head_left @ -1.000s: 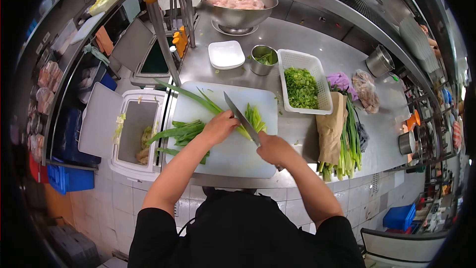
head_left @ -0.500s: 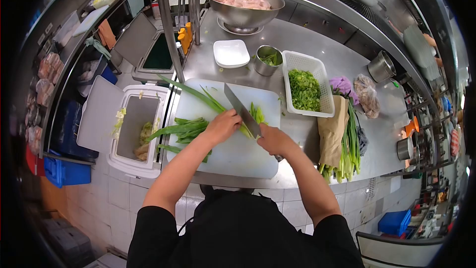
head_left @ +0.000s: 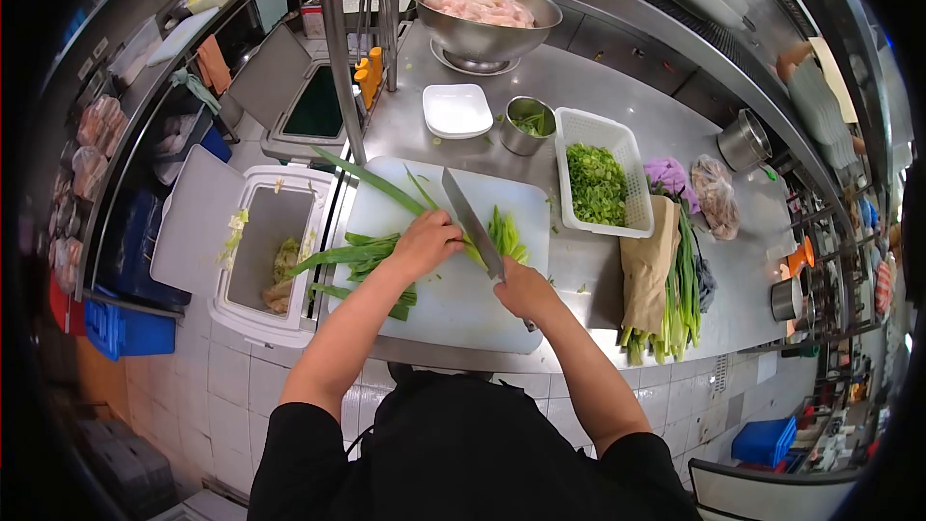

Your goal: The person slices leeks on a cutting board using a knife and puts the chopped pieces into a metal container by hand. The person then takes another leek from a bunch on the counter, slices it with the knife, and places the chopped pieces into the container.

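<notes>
My left hand (head_left: 430, 241) is bunched over the green onion stalks (head_left: 386, 190) in the middle of the frame, fingers bent together around them; I cannot tell how far the fingertips tuck under. My right hand (head_left: 526, 291) is wrapped round the handle of the knife (head_left: 470, 215), its blade slanting toward the upper left, just beside my left fingers. For clean slices I want those fingertips curled back, the stalks flat and lined up, and the edge drawn through rather than pushed down. The white cutting board (head_left: 463, 323) is smooth and rectangular; hollow, glossy leaves (head_left: 371, 253) trail off its left side, and paler cut lengths (head_left: 504, 236) lie right of the blade. Right of centre, the perforated plastic basket (head_left: 593, 128) holds fine, ruffled chopped greens (head_left: 596, 177), and below it creased brown paper (head_left: 649, 270) wraps more long stalks.
</notes>
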`<state>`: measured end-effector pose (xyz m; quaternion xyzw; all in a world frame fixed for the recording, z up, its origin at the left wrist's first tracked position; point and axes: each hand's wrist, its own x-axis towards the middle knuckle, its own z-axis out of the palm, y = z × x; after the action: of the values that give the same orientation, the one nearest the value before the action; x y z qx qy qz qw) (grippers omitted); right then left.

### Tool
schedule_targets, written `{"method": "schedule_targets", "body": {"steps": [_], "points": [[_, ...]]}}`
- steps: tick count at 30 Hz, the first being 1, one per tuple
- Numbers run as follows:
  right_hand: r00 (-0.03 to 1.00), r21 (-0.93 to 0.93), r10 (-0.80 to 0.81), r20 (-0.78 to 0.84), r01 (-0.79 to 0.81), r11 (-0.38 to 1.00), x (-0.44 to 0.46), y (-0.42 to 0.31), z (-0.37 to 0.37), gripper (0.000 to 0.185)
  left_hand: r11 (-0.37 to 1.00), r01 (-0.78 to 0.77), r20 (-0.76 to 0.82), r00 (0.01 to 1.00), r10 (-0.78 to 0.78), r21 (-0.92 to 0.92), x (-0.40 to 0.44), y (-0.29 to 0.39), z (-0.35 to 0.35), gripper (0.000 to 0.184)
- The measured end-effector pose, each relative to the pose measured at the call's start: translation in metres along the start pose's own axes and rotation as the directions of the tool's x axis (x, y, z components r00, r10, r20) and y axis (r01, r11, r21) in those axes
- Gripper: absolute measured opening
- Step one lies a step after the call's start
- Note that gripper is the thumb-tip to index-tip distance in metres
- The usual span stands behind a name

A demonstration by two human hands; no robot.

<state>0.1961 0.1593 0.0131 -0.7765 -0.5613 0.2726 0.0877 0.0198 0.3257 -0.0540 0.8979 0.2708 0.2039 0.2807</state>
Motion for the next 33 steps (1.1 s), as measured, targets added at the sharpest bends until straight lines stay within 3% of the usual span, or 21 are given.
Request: {"method": "schedule_targets", "body": {"steps": [2,6,11,14,16,17,21,23,28,30,31,33], "points": [[0.996,0.053,0.035,0.083,-0.04,0.998,0.002,-0.006,-0.016,0.034,0.998,-0.058,-0.016,0.998,0.059,0.009,0.001,-0.004,0.002,0.016],[0.955,0.152,0.061,0.29,-0.109,0.982,0.008,-0.022,-0.064,0.031,0.999,-0.028,0.038,0.999,0.026,0.043,0.004,0.005,-0.002,0.015],[0.912,0.076,0.166,0.376,-0.208,0.975,-0.005,-0.047,-0.084,0.033,0.995,-0.023,0.105,0.994,0.013,0.093,0.011,0.011,-0.003,0.015],[0.949,0.1,0.159,0.274,-0.193,0.976,0.0,-0.017,-0.031,0.034,0.995,-0.034,0.099,0.995,0.024,0.097,0.012,0.008,0.002,0.016],[0.99,-0.021,-0.119,-0.076,0.117,0.993,0.008,-0.014,-0.012,0.033,0.995,-0.036,0.115,0.993,0.025,0.089,0.012,0.005,0.003,0.016],[0.989,0.132,0.073,0.132,-0.091,0.987,0.016,-0.004,-0.018,0.032,0.996,-0.041,0.125,0.992,0.03,0.083,0.015,0.004,0.003,0.016],[0.972,0.21,0.064,0.228,-0.114,0.971,0.018,-0.018,-0.06,0.031,0.994,-0.046,0.116,0.993,0.035,0.096,0.016,0.005,0.003,0.017],[0.938,0.116,0.111,0.327,-0.157,0.981,0.008,-0.035,-0.08,0.036,0.993,-0.047,0.124,0.992,0.034,0.105,0.014,0.009,-0.002,0.017],[0.964,0.101,0.148,0.22,-0.174,0.98,0.003,-0.02,-0.014,0.033,0.994,-0.031,0.111,0.994,0.02,0.102,0.013,0.01,0.001,0.015],[0.981,-0.064,-0.107,-0.162,0.098,0.993,0.016,-0.004,0.017,0.036,0.991,-0.046,0.096,0.995,0.034,0.124,0.014,0.01,-0.002,0.015],[0.999,0.06,0.021,0.032,-0.023,0.998,0.021,-0.004,0.009,0.038,0.992,-0.049,0.106,0.994,0.037,0.12,0.011,0.011,-0.004,0.016],[0.992,0.161,0.078,0.102,-0.094,0.983,0.019,-0.008,-0.01,0.042,0.991,-0.065,0.11,0.993,0.052,0.119,0.009,0.013,-0.006,0.016]]}}
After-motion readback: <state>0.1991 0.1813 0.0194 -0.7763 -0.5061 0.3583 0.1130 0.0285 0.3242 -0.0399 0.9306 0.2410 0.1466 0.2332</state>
